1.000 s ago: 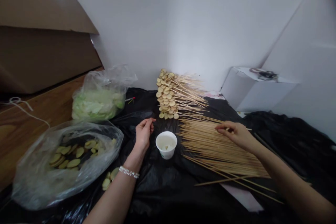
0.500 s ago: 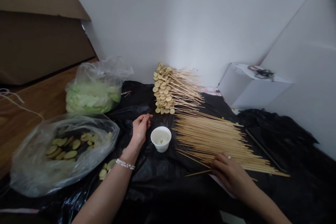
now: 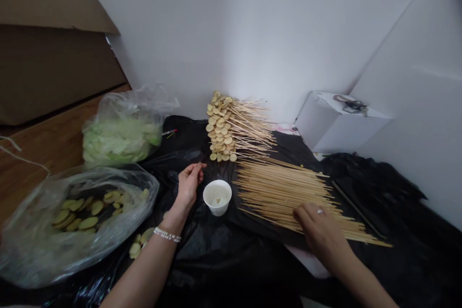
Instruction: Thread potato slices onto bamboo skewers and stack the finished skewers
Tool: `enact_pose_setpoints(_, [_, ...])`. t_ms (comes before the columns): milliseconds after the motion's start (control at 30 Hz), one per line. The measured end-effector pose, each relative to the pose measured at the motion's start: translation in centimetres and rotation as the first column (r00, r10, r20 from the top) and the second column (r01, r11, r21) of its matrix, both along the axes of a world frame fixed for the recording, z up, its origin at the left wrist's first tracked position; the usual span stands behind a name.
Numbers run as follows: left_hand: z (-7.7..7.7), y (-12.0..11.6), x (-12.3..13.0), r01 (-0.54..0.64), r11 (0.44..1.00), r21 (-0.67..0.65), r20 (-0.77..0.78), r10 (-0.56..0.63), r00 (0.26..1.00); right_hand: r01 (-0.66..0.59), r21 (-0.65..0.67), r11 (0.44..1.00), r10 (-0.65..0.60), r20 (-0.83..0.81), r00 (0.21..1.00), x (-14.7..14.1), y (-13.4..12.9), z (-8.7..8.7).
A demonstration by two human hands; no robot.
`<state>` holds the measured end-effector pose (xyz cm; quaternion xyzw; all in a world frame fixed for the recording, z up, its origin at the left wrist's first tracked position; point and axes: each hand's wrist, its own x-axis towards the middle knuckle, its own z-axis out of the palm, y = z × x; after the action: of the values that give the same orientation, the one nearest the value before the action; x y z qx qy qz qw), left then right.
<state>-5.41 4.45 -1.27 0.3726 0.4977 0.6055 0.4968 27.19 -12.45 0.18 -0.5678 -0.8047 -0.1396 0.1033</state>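
Note:
My left hand hovers just left of a white paper cup, its thumb and fingertips pinched together; I cannot make out anything between them. Small pale bits lie at the bottom of the cup. My right hand is at the front edge of a wide row of bare bamboo skewers, fingers curled down and pressed together on the sticks. Its fingertips are partly hidden. Behind the cup is a stack of potato slices threaded on skewers, with the sticks pointing right.
On the left, an open plastic bag contains loose potato slices. Behind it stands a bag of pale green slices. Several slices lie by my left forearm. A white box stands back right on black plastic sheeting.
The loose skewer that stuck out leftward by my right hand no longer shows there. My right hand has moved slightly up against the row. The left hand keeps its pinch beside the cup.

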Motion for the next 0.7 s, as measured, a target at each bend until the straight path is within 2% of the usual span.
enact_pose_setpoints(167, [0.0,0.0,-0.1,-0.017,1.0,0.011,-0.021,0.017,1.0,0.007,-0.029,1.0,-0.006,0.046,0.999,1.1,3.5,0.2])
enact_pose_setpoints(233, [0.1,-0.1,-0.1,-0.025,1.0,0.013,-0.023,0.025,0.999,0.014,-0.093,0.996,-0.017,-0.025,1.0,1.4,5.2,0.5])
enact_pose_setpoints(367, [0.2,-0.2,0.0,-0.019,0.999,0.032,-0.031,0.02,0.999,0.006,-0.171,0.985,-0.057,-0.299,0.953,1.2,9.7,2.1])
enact_pose_setpoints(467, [0.2,-0.3,0.0,-0.017,0.999,0.04,-0.037,0.019,0.999,0.008,-0.223,0.975,-0.085,-0.337,0.938,0.0,13.3,3.1])
enact_pose_setpoints(567, [0.1,-0.3,-0.2,-0.037,0.999,0.032,-0.035,0.038,0.999,0.017,-0.309,0.951,-0.12,-0.317,0.941,-1.4,15.9,2.7])
enact_pose_setpoints(700, [0.0,-0.4,-0.4,-0.047,0.999,0.025,-0.045,0.048,0.998,0.018,-0.323,0.946,-0.128,-0.321,0.938,-2.2,16.9,1.1])
